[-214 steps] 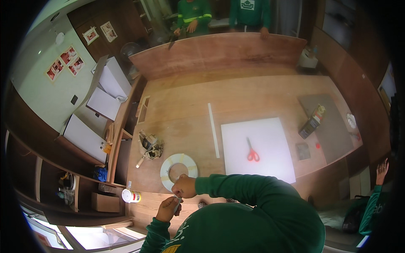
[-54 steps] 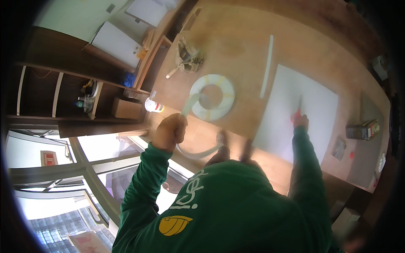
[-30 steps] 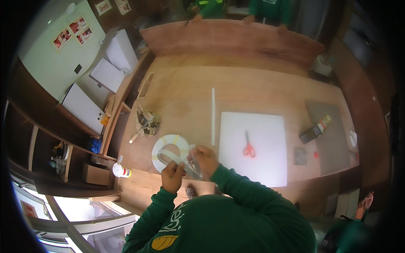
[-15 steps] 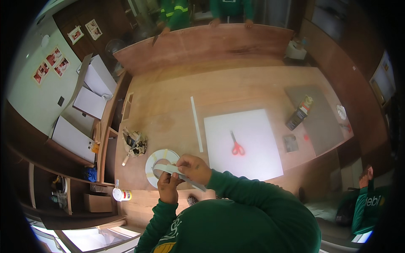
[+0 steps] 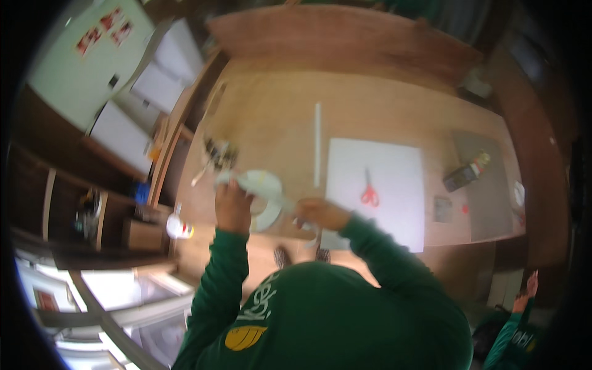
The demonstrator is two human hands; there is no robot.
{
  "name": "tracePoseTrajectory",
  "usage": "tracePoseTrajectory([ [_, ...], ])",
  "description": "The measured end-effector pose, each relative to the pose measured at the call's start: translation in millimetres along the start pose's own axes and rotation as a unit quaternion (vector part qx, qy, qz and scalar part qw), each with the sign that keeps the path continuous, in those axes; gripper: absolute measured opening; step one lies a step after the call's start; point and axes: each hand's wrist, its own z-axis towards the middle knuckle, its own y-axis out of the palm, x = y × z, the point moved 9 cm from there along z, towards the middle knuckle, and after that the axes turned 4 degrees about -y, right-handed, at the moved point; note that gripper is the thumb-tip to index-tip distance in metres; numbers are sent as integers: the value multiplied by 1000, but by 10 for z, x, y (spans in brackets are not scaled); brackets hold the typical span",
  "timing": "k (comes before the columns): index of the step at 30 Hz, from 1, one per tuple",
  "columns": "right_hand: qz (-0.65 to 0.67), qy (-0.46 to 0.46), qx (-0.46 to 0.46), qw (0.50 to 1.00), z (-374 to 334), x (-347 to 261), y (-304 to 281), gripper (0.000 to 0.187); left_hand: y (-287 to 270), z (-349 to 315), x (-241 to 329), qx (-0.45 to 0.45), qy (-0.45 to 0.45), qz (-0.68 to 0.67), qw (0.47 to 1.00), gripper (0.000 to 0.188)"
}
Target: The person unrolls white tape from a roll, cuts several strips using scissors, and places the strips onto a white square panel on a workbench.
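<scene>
A flat white strip [image 5: 269,193] is stretched between my two hands, blurred by motion. My left hand [image 5: 233,208] grips it near its left end, over the edge of the table. Further right, my right hand [image 5: 323,213] is closed around the strip, and a short curled piece hangs below those fingers. Beneath the strip lies a white ring-shaped roll [image 5: 269,213] with yellowish marks, partly covered by the strip. Red-handled scissors [image 5: 370,195] lie on a white square panel [image 5: 401,166], right of my right hand. A thin white strip [image 5: 317,145] lies beside the panel.
The brown wooden table [image 5: 271,111] holds a messy tool bundle [image 5: 219,154] at left and a dark bottle [image 5: 465,176] on a grey sheet at right. A white tub [image 5: 179,228] stands by the left corner. An upright board [image 5: 345,34] borders the far side. Another person's hand [image 5: 524,293] shows lower right.
My hands have moved apart, drawing the white strip out between them; before, they were close together over the roll. The view has shifted, so the table sits higher and further right.
</scene>
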Motion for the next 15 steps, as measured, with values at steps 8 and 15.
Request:
tracePoseTrajectory([
  [8, 122, 27, -3, 992, -72, -310, -127, 31, 192, 325, 252, -85, -48, -201, 975, 39],
  [15, 122, 48, 47, 990, 104, -432, -102, 32, 857, -198, -114, -206, -81, 18, 975, 45],
])
